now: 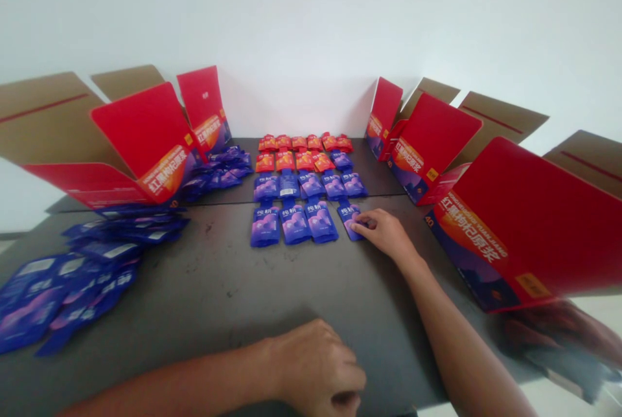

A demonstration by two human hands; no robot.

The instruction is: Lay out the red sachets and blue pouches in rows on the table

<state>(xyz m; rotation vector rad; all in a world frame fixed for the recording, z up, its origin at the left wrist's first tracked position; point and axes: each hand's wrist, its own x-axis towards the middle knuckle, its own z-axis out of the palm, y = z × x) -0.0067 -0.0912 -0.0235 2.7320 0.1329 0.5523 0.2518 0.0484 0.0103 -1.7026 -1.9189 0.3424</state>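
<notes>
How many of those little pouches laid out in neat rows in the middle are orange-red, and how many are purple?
Orange-red pouches: 10
Purple pouches: 10, counting the one under the right hand
Total: 20

On the red box flap (162, 174) at centre left, white characters: 红黑枸杞原浆. Same line, larger, on the big red box (473, 232) at right, with a pale "40" by its lower left corner. On the purple pouches (294, 223) mid-frame, two white characters, seemingly 纯粹. Smaller print too blurred to read.
</notes>
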